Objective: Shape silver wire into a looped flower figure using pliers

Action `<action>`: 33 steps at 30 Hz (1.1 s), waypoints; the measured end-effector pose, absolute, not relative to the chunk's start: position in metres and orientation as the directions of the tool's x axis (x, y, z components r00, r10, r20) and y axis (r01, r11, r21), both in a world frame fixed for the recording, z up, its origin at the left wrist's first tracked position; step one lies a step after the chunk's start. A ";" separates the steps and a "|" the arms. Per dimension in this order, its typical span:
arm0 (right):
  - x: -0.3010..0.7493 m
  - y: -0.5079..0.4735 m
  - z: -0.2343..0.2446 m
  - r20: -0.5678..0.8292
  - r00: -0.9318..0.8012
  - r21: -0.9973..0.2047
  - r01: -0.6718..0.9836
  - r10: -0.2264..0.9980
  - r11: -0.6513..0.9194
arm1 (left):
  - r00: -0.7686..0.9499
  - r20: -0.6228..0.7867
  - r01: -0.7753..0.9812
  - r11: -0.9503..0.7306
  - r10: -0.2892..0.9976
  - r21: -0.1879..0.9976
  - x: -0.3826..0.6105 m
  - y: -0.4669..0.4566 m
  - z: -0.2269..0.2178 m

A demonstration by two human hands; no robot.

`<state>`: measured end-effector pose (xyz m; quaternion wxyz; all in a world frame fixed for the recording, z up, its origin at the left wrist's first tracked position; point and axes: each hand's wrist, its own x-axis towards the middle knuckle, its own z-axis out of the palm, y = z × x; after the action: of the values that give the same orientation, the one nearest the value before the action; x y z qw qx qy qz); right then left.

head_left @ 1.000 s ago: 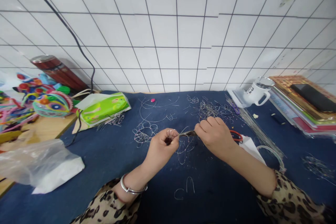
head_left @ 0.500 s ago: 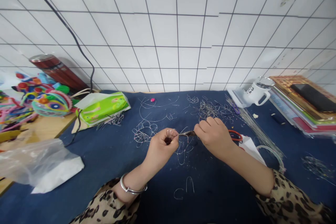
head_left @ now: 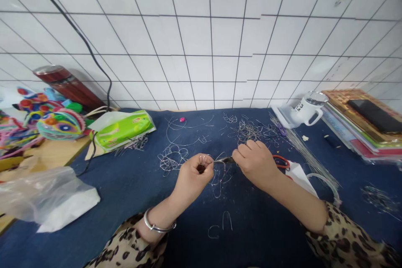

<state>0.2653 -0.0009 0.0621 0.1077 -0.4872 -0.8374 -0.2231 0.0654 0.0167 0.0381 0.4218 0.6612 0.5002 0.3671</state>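
Note:
My left hand [head_left: 195, 172] is closed in a pinch on a thin metal wire [head_left: 214, 161], just left of centre. My right hand [head_left: 256, 162] makes a fist around pliers [head_left: 228, 159]. Their dark jaws point left and meet the wire near my left fingertips; the grip is hidden by my fingers. Under and between the hands lies a bent wire shape with loops [head_left: 216, 190]. Left of my left hand sits a heap of looped wire pieces [head_left: 172, 159]. Two short curved wires [head_left: 227, 220] lie nearer to me on the dark blue cloth [head_left: 188, 234].
A tangle of wire [head_left: 249, 130] and long straight wires [head_left: 306, 155] lie beyond my right hand. Orange-red handles [head_left: 282, 160] show behind my right wrist. A white mug [head_left: 307, 111] and books [head_left: 354, 125] stand right; a green tissue pack [head_left: 125, 129] and plastic bag [head_left: 47, 194] lie left.

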 end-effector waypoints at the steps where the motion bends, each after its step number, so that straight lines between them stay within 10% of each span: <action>1: 0.266 -0.001 0.062 0.395 -0.501 0.267 0.864 0.770 0.426 | 0.232 0.065 0.353 -0.146 0.971 0.924 0.065 0.017 0.038; 11: 0.268 0.004 0.057 0.354 -0.430 0.125 0.902 0.831 0.414 | 0.266 -0.064 0.139 0.027 0.962 0.990 0.062 0.021 0.038; 18: 0.278 0.015 0.053 0.184 -0.288 -0.348 0.875 0.940 0.336 | 0.339 -0.185 -0.047 0.213 0.923 0.976 0.064 0.025 0.032; 25: 0.269 0.017 0.044 -0.072 -0.262 -0.915 0.401 0.962 0.041 | 0.392 -0.228 -0.111 0.292 0.891 0.950 0.066 0.029 0.026; 33: 0.262 0.013 0.022 -0.141 -0.333 -0.974 -0.124 0.932 -0.192 | 0.380 -0.225 -0.070 0.270 0.897 0.960 0.071 0.026 0.015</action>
<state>0.2616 0.0129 0.0225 0.4045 -0.4119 -0.4906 0.6528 0.0709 0.0255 0.0154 0.6737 0.4858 0.4258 0.3590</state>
